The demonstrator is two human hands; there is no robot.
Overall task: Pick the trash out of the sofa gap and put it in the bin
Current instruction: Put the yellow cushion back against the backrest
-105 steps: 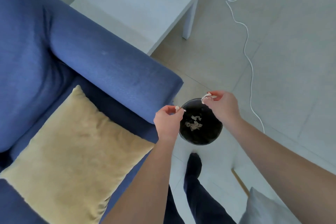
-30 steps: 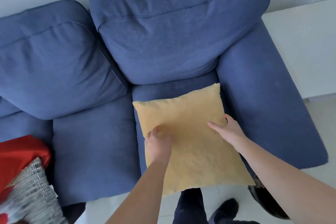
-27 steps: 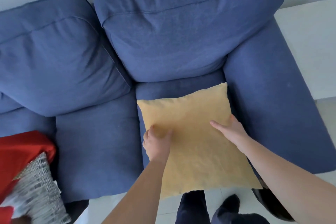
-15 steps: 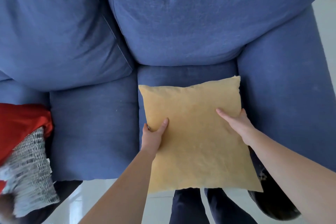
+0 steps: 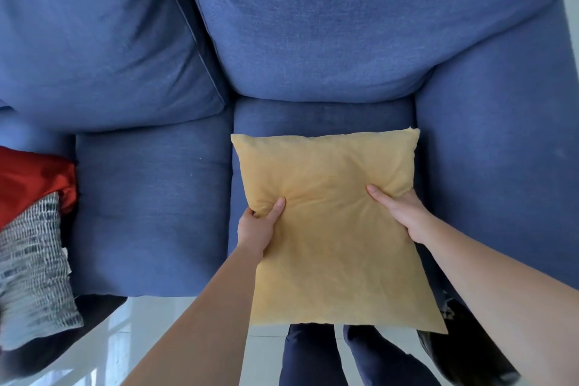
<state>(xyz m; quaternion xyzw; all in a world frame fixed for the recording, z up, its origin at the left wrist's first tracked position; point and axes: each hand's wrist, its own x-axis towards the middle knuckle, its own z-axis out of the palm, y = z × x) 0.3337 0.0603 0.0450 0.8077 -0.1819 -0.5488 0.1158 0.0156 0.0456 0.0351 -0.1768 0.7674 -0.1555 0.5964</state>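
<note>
Blue sofa [image 5: 150, 197]; yellow cushion [image 5: 329, 229]; red cloth [image 5: 28, 178]; pillow [image 5: 31, 269] (grey-white, dash-patterned).

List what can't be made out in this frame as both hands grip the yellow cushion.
- Head view: seat and gap under the yellow cushion are covered by it; any trash there is unseen.
- Bin: mostly behind the right forearm and cushion corner, contents barely visible.
- Patterned cushion: blurred, cut by the left edge.
- Left hand and right hand: fingers tucked behind the cushion.
</note>
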